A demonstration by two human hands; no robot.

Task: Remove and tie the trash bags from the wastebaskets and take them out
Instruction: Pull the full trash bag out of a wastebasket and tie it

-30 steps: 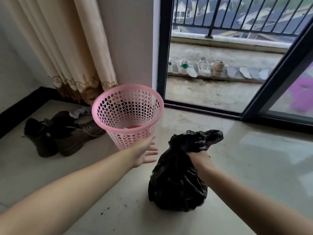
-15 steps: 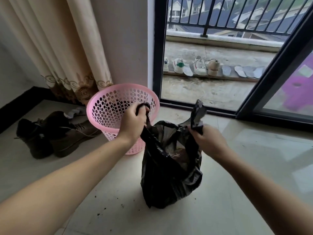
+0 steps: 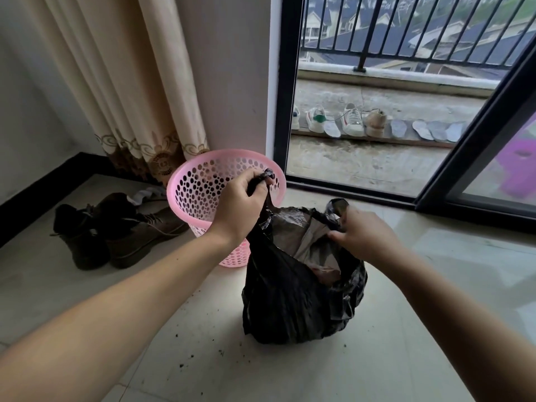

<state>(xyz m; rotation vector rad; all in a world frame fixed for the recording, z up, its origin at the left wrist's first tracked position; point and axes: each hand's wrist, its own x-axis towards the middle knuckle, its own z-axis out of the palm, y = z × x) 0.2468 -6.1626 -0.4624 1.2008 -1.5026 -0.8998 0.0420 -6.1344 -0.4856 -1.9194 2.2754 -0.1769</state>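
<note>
**Bag mouth held open for tying**

Left of the trash bag (image 3: 301,288): two boots (image 3: 121,230), then one pink wastebasket (image 3: 203,184), touching. Left hand (image 3: 240,207) fisted round one gathered corner, raised; right hand (image 3: 365,236) pinching the opposite, lower corner. One bag, upright on the floor, directly below both hands, equally near.

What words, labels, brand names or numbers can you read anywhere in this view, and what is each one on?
None can be read.
Black trash bag: plain, no print shows.
Pink wastebasket: only holes, no label.
Brown boots: no brand shows.
Sneakers on the balcony: coloured marks, but too small and blurred to read as a brand.
Purple shape behind the glass door: blurred, no lettering to make out.
</note>
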